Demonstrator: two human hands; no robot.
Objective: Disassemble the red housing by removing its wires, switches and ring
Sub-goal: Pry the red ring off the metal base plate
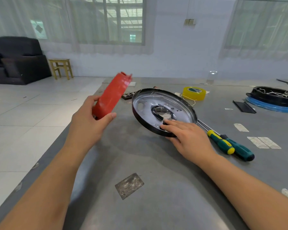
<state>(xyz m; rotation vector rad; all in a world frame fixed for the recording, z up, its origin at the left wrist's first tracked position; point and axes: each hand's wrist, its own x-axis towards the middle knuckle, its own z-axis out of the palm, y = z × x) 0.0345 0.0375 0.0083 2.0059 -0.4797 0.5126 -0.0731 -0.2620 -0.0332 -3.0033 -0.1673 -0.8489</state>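
the left hand [88, 120] has the red housing [112, 95] gripped by its lower end, left of centre in the frame, lifted off the grey table [140, 163] and tilted so its far end points up toward the window. only its smooth outer shell faces this way, so i can't tell whether any wires or switches are still inside; from here the job looks somewhere in the middle rather than finished.

the right hand [188, 138] lies flat, fingers straight, on the near rim of the round metal plate [163, 110] at centre frame, which is tipped up on its edge. it has a dark ring-like cut-out in the middle with small parts around it; whether that is the ring in question i can't say.

for room: the table's left edge runs diagonally just beside and below the housing, with floor tiles beyond, so anything dropped there goes over. to the right the two screwdrivers [231, 145] lie just beside the right hand, the yellow tape roll [194, 93] behind the plate. the lower middle of the frame offers open tabletop, save one small metal square [129, 185].
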